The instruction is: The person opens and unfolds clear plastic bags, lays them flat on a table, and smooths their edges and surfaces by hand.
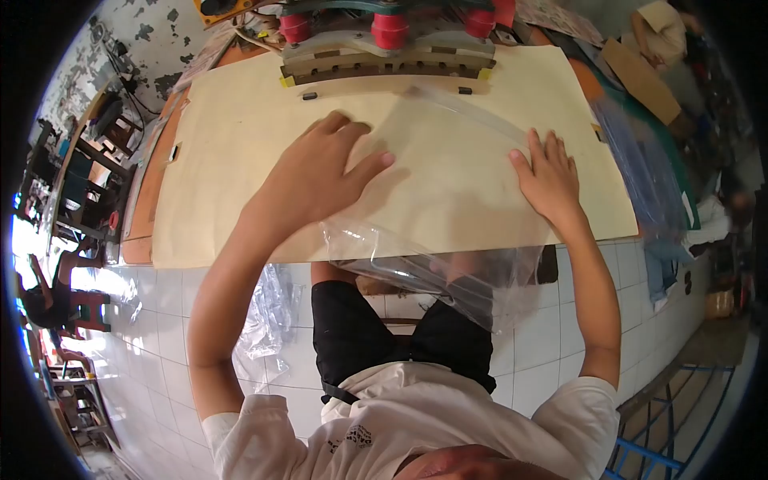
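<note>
A clear plastic sheet [436, 264] lies askew on the cream board [240, 160], and its near part droops over the front edge above my lap. My left hand [316, 172] is at the sheet's left side, thumb apart and fingers slightly bent; whether it presses on the plastic is hard to tell. On the right side of the sheet my right hand [550, 178] rests palm down with fingers spread. Neither hand grips anything. Beyond the sheet's far end stands a press-like machine [388, 60] with red cylindrical parts and a dark bar low over the board.
Two small dark blocks, the left block [310, 96] and the right block [465, 91], sit before the machine. More clear plastic [640, 172] hangs at the table's right side. Crumpled plastic [268, 316] lies on the tiled floor. Other people are at both sides, including a seated person [52, 292].
</note>
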{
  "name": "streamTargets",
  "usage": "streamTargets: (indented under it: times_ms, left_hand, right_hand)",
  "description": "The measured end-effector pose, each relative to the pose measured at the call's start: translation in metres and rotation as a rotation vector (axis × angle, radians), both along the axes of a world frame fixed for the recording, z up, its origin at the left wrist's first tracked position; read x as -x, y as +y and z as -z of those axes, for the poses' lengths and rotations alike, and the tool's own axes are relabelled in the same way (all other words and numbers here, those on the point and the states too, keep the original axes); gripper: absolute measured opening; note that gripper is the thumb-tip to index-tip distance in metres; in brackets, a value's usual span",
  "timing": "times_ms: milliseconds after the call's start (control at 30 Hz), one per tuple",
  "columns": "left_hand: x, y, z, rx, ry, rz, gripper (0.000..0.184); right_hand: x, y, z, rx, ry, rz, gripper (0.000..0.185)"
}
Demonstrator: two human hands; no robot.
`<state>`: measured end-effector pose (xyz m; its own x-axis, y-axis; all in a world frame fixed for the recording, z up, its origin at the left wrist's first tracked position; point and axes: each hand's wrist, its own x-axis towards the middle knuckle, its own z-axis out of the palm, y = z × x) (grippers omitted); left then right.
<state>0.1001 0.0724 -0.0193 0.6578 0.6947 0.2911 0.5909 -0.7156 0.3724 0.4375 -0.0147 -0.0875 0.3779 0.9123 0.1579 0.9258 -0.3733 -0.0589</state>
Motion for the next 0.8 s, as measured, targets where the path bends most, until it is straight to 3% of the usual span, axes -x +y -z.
streamTargets:
  times_ms: [100, 333, 400, 433, 567, 800]
  left_hand:
    - [0.028, -0.034, -0.004, 0.14, -0.09, -0.205, 0.05]
    - [0.03, -0.041, 0.032, 0.206, -0.216, -0.296, 0.033]
    - [0.027, -0.036, 0.036, 0.183, -0.263, -0.27, 0.031]
    - [0.027, -0.033, 0.037, 0.151, -0.27, -0.265, 0.03]
    - [0.029, -0.036, 0.026, 0.128, -0.174, -0.309, 0.03]
    - [0.034, -0.038, 0.032, 0.109, -0.174, -0.294, 0.029]
  right_hand:
    - [0.006, -0.018, -0.003, 0.037, -0.06, 0.092, 0.073]
    - [0.016, -0.034, -0.022, 0.146, -0.349, 0.099, 0.064]
    - [0.017, -0.034, -0.038, 0.078, -0.362, -0.237, 0.058]
    - [0.019, -0.029, -0.048, 0.078, -0.367, -0.226, 0.058]
    - [0.032, 0.02, -0.072, 0.18, 0.058, -0.708, 0.059]
    - [0.054, 0.093, -0.015, 0.016, -0.116, -0.955, 0.062]
